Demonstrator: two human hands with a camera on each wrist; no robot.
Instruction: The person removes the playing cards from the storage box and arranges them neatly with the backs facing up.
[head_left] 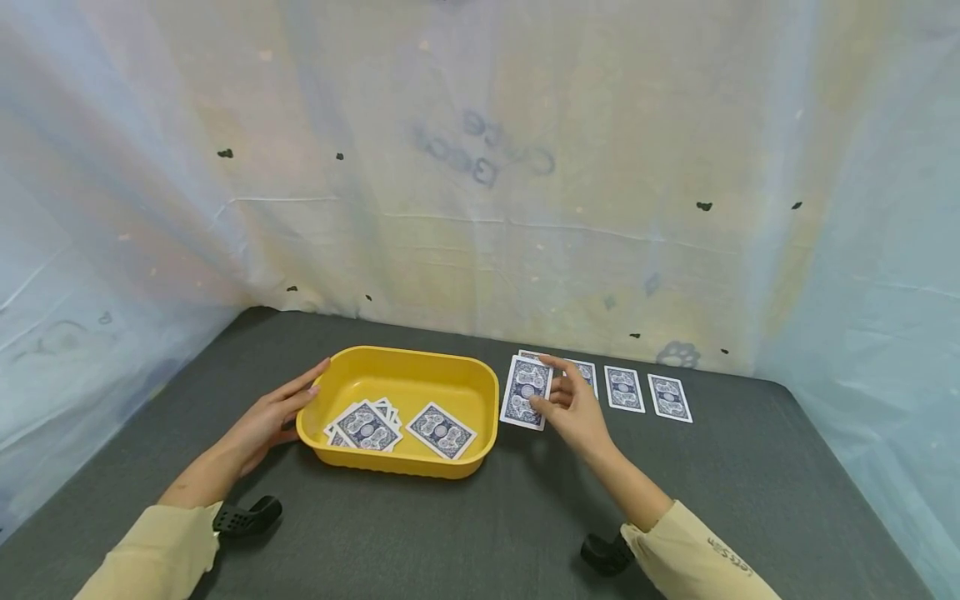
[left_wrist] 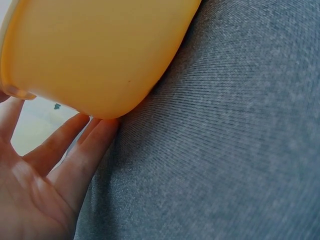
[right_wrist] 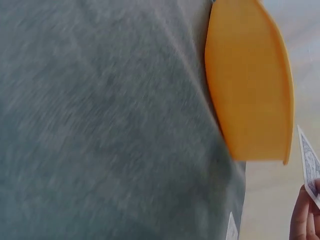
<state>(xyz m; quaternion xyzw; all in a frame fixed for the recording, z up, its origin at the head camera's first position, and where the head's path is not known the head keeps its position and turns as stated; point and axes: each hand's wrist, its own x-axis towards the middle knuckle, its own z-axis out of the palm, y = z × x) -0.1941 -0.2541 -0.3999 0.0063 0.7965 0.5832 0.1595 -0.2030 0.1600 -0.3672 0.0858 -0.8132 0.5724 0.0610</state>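
My right hand [head_left: 576, 415] pinches a blue-backed playing card [head_left: 525, 392] between thumb and fingers, just off the right end of the yellow tray [head_left: 483, 417]. At the tray's left end my left hand [head_left: 262, 429] rests its nearly straight fingers against the rim and outer wall. In the left wrist view those fingers [left_wrist: 100, 142] touch the lower part of the wall. Inside the tray lie a small overlapping pile of cards [head_left: 367, 426] and one separate card [head_left: 441, 430], backs up. The right wrist view catches only a corner of the held card [right_wrist: 311, 167].
Right of the tray, a row of face-down cards lies on the dark cloth-covered table [head_left: 420, 533]: an outer card [head_left: 670, 398], another card [head_left: 624, 389], and a card [head_left: 587, 375] partly behind my right hand. One more peeks out behind the held card. A pale curtain [head_left: 480, 208] surrounds the table.
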